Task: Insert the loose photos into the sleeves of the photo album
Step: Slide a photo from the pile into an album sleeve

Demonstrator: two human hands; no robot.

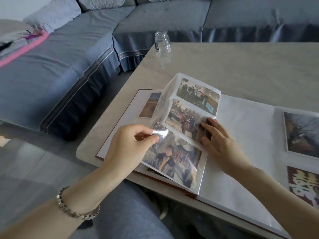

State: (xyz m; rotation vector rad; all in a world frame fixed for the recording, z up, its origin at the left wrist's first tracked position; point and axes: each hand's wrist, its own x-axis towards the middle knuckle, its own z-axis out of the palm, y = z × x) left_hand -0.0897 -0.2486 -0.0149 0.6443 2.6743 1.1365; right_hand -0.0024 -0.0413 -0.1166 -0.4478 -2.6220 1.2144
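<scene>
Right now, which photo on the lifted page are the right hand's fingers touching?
The middle photo; the right hand rests on its edge, unlike the top and bottom ones.

One album (233, 135), seven visible photos (198, 94), one jar (162, 43), two hands (131, 145).

Pale table (241, 66): album (241, 135), glass jar (162, 43).

Glossy clear plastic sleeves (179, 135) glare over paper photos; the bench (241, 66) is smooth, pale, stone-like; the jar (162, 44) clear glass; the sofa (69, 66) matt blue cloth; the bracelet (76, 209) shiny metal.
</scene>
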